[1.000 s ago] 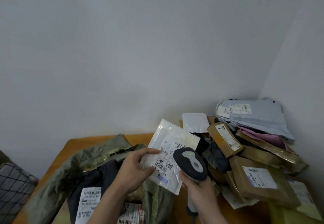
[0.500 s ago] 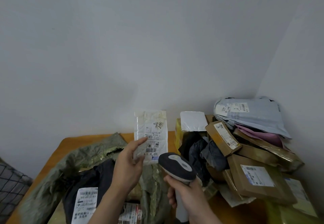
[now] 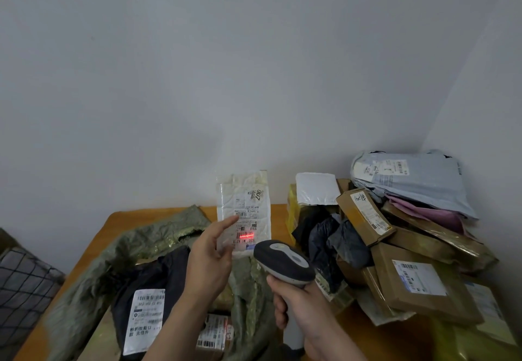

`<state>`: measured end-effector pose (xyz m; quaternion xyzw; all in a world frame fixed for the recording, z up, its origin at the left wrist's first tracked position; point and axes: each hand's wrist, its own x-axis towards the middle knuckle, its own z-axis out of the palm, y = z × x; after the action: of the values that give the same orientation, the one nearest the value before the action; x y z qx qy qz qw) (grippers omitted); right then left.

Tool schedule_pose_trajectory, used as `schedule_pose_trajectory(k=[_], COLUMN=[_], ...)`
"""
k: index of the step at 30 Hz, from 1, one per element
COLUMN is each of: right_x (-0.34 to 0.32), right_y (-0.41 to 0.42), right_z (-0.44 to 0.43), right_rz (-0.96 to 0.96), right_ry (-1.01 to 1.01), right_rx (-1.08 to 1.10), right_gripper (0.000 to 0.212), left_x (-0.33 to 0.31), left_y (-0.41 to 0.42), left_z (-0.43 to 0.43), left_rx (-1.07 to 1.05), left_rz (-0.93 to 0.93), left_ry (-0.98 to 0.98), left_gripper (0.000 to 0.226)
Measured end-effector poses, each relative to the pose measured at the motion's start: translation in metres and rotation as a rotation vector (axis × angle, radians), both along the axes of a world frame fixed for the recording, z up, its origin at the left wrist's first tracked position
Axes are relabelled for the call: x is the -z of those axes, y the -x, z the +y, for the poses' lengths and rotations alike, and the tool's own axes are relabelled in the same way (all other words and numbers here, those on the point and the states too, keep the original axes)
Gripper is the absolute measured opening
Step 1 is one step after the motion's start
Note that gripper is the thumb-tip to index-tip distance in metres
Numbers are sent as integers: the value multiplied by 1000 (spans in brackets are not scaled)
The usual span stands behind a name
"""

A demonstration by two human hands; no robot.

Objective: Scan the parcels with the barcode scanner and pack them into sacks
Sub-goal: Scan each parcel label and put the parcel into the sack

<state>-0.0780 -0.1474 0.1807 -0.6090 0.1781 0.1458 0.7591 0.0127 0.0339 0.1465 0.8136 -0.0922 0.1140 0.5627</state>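
Observation:
My left hand holds a flat white mailer parcel upright by its lower left edge, label facing me. A red scan line glows on the barcode near the parcel's bottom. My right hand grips the handle of the grey and black barcode scanner, whose head points at that label from just below and right. An open olive-green sack lies on the orange table at the left, with a black parcel bearing a white label inside it.
A heap of parcels fills the right side: brown boxes, a grey poly bag, black bags and a white mailer. A netted dark object sits at the far left. Grey walls close the corner behind.
The white parcel was turned from tilted to upright and raised slightly. The scanner head came lower and left, under the label. A red scan line now shows on the barcode.

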Motion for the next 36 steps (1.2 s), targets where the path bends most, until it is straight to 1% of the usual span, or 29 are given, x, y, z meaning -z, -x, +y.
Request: schedule_pose_trajectory(k=[3, 6, 10, 12, 14, 17, 19, 22, 24, 26, 27, 29, 30, 32, 34, 36], right_x=[1, 3, 8, 10, 15, 21, 27, 39, 45, 51, 54, 61, 65, 70, 73, 75], right_y=[3, 4, 3, 1, -2, -5, -8, -11, -13, -16, -17, -18, -19, -21, -24, -28], right_z=[1, 3, 8, 12, 19, 38, 51, 72, 85, 98, 104, 113, 115, 115, 112, 105], right_rz=[-22, -42, -76, -94, -101, -63, -22, 20, 31, 39, 45, 56, 57, 55, 71, 87], right_ry=[16, 17, 62, 83, 79, 35, 29, 7, 11, 24, 31, 46, 60, 93, 94, 85], right_rx=[7, 26, 5, -19, -30, -71, -88, -113, -113, -110, -110, -102, -95, -78, -40, 24], right_gripper=[32, 43, 41, 37, 31, 21, 22, 33, 37, 34, 29, 23, 22, 26, 32, 40], left_x=[1, -2, 5, 12, 18, 28, 36, 49, 59, 68, 73, 86, 92, 98, 103, 105], left_y=[0, 4, 12, 15, 19, 26, 30, 39, 43, 46, 47, 49, 50, 48, 41, 31], left_z=[1, 1, 11, 23, 37, 67, 88, 117, 134, 147, 152, 159, 160, 155, 143, 127], left_rx=[-16, -31, -110, -168, -239, -378, -483, -580, -601, -587, -555, -498, -476, -435, -381, -326], left_rz=[19, 40, 83, 171, 223, 247, 301, 387, 461, 565, 624, 694, 690, 646, 566, 465], left_ry=[4, 17, 53, 155, 196, 95, 73, 101, 38, -90, -175, -418, -523, -633, -663, -602], left_gripper=[53, 55, 52, 50, 46, 39, 38, 41, 42, 45, 48, 56, 61, 63, 54, 42])
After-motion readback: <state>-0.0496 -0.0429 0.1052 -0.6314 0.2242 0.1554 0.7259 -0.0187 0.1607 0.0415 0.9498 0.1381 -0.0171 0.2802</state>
